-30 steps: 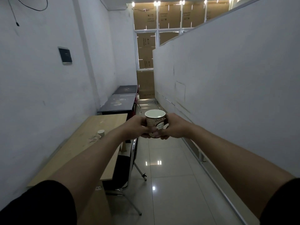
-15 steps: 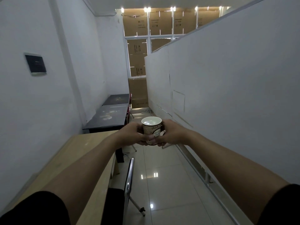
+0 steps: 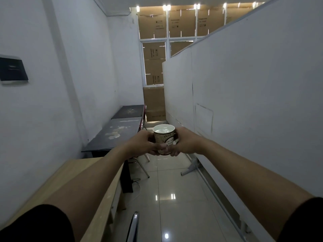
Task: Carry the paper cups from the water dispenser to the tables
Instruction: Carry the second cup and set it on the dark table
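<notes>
A printed paper cup (image 3: pixel 164 137) filled with water is held upright at arm's length in the middle of the view. My left hand (image 3: pixel 146 143) grips its left side and my right hand (image 3: pixel 186 142) grips its right side, fingers wrapped under the base. Beneath my left forearm lies a light wooden table (image 3: pixel 97 203) along the left wall. Beyond it stands a dark table (image 3: pixel 115 135) with pale stains, and a second dark table (image 3: pixel 128 111) behind that.
A white partition wall (image 3: pixel 244 105) lines the right of a narrow tiled aisle (image 3: pixel 167 198); its metal foot (image 3: pixel 190 167) juts onto the floor. A chair back (image 3: pixel 133 226) shows at the bottom edge. Cardboard boxes (image 3: pixel 154 103) close the far end.
The view has advanced down the aisle with the cup held in both hands. The wooden table has slid down and back, and the dark tables are nearer.
</notes>
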Motion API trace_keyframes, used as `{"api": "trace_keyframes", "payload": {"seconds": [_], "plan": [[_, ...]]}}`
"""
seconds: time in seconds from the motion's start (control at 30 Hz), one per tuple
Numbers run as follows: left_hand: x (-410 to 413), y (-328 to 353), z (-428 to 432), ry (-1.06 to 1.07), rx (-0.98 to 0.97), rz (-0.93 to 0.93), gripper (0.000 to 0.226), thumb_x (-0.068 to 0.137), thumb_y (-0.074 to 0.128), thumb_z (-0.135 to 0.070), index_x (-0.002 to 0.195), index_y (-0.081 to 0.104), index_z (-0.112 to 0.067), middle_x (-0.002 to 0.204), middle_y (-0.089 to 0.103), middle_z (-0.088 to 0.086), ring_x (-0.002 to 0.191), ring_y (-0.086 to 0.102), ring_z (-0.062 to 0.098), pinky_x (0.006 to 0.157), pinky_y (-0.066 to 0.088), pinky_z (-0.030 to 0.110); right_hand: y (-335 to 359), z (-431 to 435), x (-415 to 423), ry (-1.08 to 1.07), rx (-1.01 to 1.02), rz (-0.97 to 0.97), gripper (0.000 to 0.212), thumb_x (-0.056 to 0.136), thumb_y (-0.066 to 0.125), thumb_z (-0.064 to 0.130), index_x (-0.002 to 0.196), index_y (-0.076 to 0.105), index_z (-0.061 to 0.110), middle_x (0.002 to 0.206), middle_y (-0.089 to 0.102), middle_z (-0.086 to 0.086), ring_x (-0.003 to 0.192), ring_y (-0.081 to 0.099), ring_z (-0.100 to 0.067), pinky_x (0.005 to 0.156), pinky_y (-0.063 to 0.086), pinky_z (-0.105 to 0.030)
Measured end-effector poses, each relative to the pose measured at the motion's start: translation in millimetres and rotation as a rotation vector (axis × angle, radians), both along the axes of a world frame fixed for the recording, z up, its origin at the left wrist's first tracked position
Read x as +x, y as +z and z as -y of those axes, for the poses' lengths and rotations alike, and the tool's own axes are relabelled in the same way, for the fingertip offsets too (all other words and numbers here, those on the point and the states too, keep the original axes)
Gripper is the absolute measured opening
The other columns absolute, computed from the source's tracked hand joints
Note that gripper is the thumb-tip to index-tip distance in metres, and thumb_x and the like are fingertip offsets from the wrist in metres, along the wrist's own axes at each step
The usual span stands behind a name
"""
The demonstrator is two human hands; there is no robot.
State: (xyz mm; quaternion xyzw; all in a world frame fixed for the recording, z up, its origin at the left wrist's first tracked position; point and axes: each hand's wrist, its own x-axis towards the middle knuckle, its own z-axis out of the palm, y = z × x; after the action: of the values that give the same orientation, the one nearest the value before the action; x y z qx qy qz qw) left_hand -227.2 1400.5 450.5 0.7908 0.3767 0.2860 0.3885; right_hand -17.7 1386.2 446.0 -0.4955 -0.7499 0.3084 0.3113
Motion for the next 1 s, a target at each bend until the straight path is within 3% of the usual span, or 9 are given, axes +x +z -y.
{"api": "trace_keyframes", "payload": {"seconds": [0.17, 0.27, 0.37, 0.5, 0.6, 0.8, 1.0], "plan": [[20.1, -1.2, -103.8, 0.035, 0.004, 0.019, 0.026, 0.085, 0.079, -0.016, 0.101, 0.068, -0.032, 0.093, 0.077, -0.006, 0.086, 0.075, 0.013, 0.069, 0.059, 0.024, -1.6, -111.0, 19.5, 0.012, -0.014, 0.006, 0.054, 0.083, 0.083, 0.001, 0.13, 0.06, 0.014, 0.11, 0.072, -0.016, 0.08, 0.075, -0.038, 0.071, 0.066, -0.043], [29.5, -4.7, -163.8, 0.055, -0.007, 0.022, 0.024, 0.085, 0.079, -0.015, 0.098, 0.069, -0.032, 0.087, 0.078, -0.011, 0.08, 0.074, 0.008, 0.065, 0.057, 0.019, -5.1, -174.4, 27.6, 0.015, -0.033, 0.006, 0.054, 0.083, 0.082, -0.001, 0.132, 0.06, 0.009, 0.113, 0.07, -0.02, 0.074, 0.072, -0.031, 0.074, 0.065, -0.048], [36.9, -8.4, -227.8, 0.084, 0.002, 0.009, 0.021, 0.083, 0.081, -0.019, 0.095, 0.071, -0.032, 0.086, 0.078, -0.009, 0.079, 0.075, 0.01, 0.063, 0.057, 0.018, -8.9, -238.1, 35.7, 0.028, -0.035, -0.001, 0.056, 0.083, 0.083, 0.0, 0.133, 0.059, 0.009, 0.114, 0.069, -0.019, 0.074, 0.071, -0.028, 0.073, 0.064, -0.047], [45.1, -10.6, -316.7, 0.09, 0.002, -0.021, 0.021, 0.082, 0.082, -0.026, 0.1, 0.072, -0.029, 0.092, 0.078, -0.006, 0.084, 0.076, 0.017, 0.072, 0.061, 0.027, -9.7, -325.0, 47.6, 0.075, -0.006, 0.002, 0.054, 0.083, 0.082, 0.0, 0.127, 0.059, 0.021, 0.109, 0.07, -0.011, 0.072, 0.072, -0.025, 0.068, 0.064, -0.04], [52.8, -3.2, -385.8, 0.068, 0.004, -0.023, 0.02, 0.083, 0.081, -0.022, 0.1, 0.072, -0.028, 0.09, 0.078, -0.007, 0.079, 0.075, 0.013, 0.066, 0.059, 0.022, -6.2, -397.1, 56.8, 0.076, 0.006, -0.004, 0.051, 0.082, 0.084, 0.003, 0.125, 0.062, 0.019, 0.107, 0.072, -0.011, 0.07, 0.073, -0.023, 0.066, 0.065, -0.038], [69.8, 11.8, -530.9, 0.093, -0.005, -0.053, 0.028, 0.086, 0.078, -0.015, 0.111, 0.071, -0.004, 0.094, 0.076, 0.01, 0.072, 0.07, 0.017, 0.066, 0.056, 0.025, 0.9, -544.0, 70.3, 0.07, 0.013, -0.041, 0.038, 0.081, 0.083, 0.002, 0.111, 0.068, 0.02, 0.104, 0.073, -0.016, 0.067, 0.072, -0.023, 0.062, 0.062, -0.034], [89.1, 9.8, -664.2, 0.097, -0.021, -0.028, 0.024, 0.084, 0.08, -0.019, 0.107, 0.072, -0.014, 0.098, 0.078, 0.005, 0.091, 0.074, 0.025, 0.071, 0.06, 0.024, 0.0, -673.5, 90.3, 0.073, 0.008, -0.052, 0.043, 0.079, 0.087, 0.009, 0.116, 0.067, 0.021, 0.104, 0.075, -0.011, 0.07, 0.075, -0.023, 0.065, 0.063, -0.034]]}}
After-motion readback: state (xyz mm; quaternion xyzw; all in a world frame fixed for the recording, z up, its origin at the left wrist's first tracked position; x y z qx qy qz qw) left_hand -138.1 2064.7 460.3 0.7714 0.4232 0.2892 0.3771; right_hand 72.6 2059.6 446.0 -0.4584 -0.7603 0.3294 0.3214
